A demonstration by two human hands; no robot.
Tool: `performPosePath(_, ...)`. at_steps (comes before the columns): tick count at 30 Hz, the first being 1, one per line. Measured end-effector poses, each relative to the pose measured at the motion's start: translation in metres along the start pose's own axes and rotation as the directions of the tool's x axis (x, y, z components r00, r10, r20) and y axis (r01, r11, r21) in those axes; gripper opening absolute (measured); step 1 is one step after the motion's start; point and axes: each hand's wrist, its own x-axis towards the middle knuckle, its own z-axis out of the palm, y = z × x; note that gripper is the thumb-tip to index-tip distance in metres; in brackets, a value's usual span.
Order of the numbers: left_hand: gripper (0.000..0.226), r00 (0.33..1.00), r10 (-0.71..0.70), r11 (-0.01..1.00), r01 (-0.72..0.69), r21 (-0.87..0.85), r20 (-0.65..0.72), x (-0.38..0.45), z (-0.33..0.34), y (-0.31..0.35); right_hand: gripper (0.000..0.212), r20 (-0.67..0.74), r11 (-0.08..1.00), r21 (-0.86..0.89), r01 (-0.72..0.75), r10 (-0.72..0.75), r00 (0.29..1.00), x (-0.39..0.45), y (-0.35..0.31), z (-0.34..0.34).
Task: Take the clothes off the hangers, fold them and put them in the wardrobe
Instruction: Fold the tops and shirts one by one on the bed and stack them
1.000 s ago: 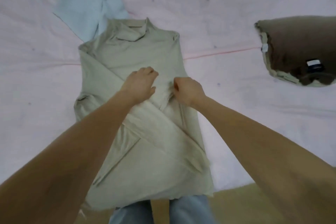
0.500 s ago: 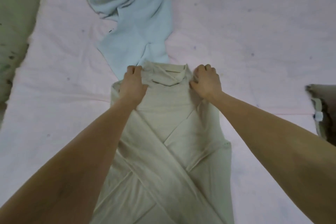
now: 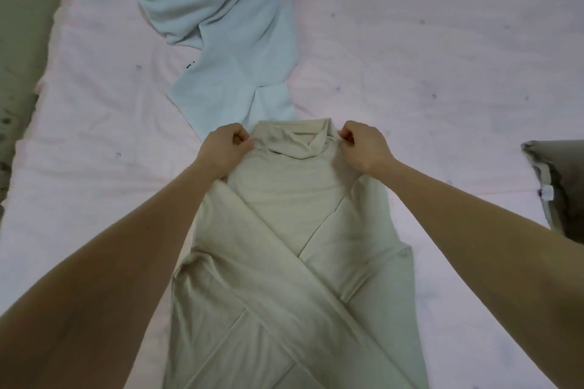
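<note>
- Two hands now at the far end of the beige long-sleeved roll-neck top (image 3: 284,262): left hand (image 3: 222,148) pinches the left shoulder corner, right hand (image 3: 363,147) pinches the right one, fingers curled onto the fabric either side of the collar.
- Change vs 1 s ago: both hands were mid-garment, smoothing the crossed sleeves; half a sec ago they lay on the shoulders, now they nip them.
- Meaning, prob.: sleeves done, next is folding the far end toward the near hem. Fold stage approx half through; wardrobe not in view.
- Top lies flat on the pale pink bedsheet (image 3: 442,57), sleeves crossed over the body, hem running out of frame at the near edge.
- Around: crumpled light-blue garment (image 3: 227,25) just beyond the collar, its near end touching or v. close to it, likely still to fold.
- Brown-grey cushion w/ white tag (image 3: 559,186) at right edge, well apart.
- Nothing blocks the fold path; no hangers visible.
</note>
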Motion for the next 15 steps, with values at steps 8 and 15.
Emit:
performPosePath(8,0.011,0.968,0.247,0.962,-0.242,-0.124,0.033,-0.092,-0.035,0.006,0.011,-0.125,0.959,-0.102,0.265,-0.277,0.953,-0.097,-0.010,-0.029)
performPosePath(15,0.035,0.867,0.315,0.738,-0.479,0.474,0.385,-0.155,-0.038,-0.044,0.031,0.430,0.841,-0.377,0.387,-0.211,0.878,-0.173,0.015,-0.018)
